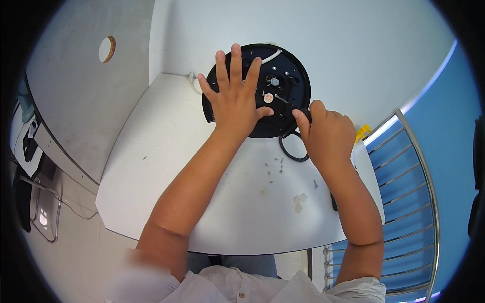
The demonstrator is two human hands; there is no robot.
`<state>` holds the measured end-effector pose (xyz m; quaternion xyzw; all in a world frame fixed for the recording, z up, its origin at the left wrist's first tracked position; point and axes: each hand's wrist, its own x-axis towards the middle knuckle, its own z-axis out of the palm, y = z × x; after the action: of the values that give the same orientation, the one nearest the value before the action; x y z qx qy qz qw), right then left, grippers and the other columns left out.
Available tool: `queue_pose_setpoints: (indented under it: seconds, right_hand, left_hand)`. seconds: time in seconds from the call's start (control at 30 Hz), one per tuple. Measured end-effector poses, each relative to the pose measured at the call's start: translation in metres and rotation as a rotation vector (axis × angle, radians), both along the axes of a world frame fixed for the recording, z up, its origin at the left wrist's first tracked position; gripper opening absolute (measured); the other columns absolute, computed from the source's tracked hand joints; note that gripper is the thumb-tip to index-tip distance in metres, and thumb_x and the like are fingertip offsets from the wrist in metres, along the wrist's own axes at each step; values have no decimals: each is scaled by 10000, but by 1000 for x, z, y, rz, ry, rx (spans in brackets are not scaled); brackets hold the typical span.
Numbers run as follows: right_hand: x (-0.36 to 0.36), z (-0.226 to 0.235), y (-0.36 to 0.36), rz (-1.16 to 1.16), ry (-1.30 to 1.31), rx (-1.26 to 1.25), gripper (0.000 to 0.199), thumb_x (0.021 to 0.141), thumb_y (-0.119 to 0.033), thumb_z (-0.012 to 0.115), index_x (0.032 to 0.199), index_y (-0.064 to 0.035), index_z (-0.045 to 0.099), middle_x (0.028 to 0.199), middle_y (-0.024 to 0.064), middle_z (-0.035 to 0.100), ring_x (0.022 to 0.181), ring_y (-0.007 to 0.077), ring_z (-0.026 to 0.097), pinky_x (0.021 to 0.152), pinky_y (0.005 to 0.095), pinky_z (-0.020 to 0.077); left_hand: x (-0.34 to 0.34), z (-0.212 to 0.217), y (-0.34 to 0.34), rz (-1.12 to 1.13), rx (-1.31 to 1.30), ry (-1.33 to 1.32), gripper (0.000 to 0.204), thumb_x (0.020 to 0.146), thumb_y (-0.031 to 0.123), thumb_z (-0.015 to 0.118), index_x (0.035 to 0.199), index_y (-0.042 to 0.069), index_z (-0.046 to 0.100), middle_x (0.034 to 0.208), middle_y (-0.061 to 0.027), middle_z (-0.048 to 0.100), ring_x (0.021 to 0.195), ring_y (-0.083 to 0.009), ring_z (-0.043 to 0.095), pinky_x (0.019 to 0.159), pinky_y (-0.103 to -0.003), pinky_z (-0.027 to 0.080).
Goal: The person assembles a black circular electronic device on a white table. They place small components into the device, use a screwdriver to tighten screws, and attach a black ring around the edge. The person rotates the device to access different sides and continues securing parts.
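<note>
A round black appliance base [298, 86] lies on the white table, its inside facing up with screws, a white tube [272, 57] and a small round sticker [269, 98] in it. My left hand [233, 103] rests on its left part, fingers spread, covering some of the inside. My right hand [329, 132] is closed around the dark handle of a screwdriver [283, 100] at the right edge. The metal shaft slants up and left over the base; its tip is near the sticker. Whether it sits in a screw, I cannot tell.
A black ring-shaped part [283, 149] juts from the base's near edge. Several loose screws [281, 165] and translucent pieces [299, 203] lie on the white table [166, 166]. A yellow object [362, 132] is at the right edge, beside a metal railing [429, 192]. A grey panel [91, 101] stands left.
</note>
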<state>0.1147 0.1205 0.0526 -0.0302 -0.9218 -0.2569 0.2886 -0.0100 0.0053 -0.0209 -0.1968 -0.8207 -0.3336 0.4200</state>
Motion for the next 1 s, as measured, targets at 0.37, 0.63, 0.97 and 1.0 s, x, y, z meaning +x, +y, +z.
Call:
queue_pose_setpoints:
  seconds: [0.37, 0.63, 0.97, 1.0]
  right_hand:
    - [-5, -10, 4, 323, 197, 69, 348, 764, -272, 755, 843, -114, 456, 682, 6, 483, 601, 169, 498, 531, 316, 356]
    - [-9, -3, 1, 225, 221, 73, 398, 848, -400, 681, 754, -110, 426, 446, 13, 409, 378, 185, 424, 400, 297, 317]
    - [7, 3, 7, 176, 140, -161, 284, 812, -280, 716, 788, -86, 510, 552, 36, 529, 520, 240, 533, 520, 363, 404]
    - [10, 5, 4, 194, 127, -191, 255, 807, -255, 716, 808, -83, 528, 591, 41, 553, 571, 246, 555, 555, 371, 421]
  left_hand:
    - [-1, -1, 2, 8, -5, 17, 1124, 441, 441, 910, 1416, 256, 381, 1582, -128, 77, 1452, -364, 28, 1017, -713, 122]
    - [3, 1, 0, -1, 1, -23, 1121, 466, 393, 918, 1430, 273, 359, 1583, -129, 51, 1455, -353, 33, 1025, -705, 134]
    - [5, 7, -2, 3, -16, -76, 1122, 469, 403, 915, 1431, 258, 357, 1582, -140, 42, 1456, -354, 28, 1038, -700, 114]
    - [4, 5, -3, 3, -16, -68, 1130, 463, 416, 912, 1434, 249, 359, 1582, -146, 48, 1456, -357, 26, 1035, -707, 102]
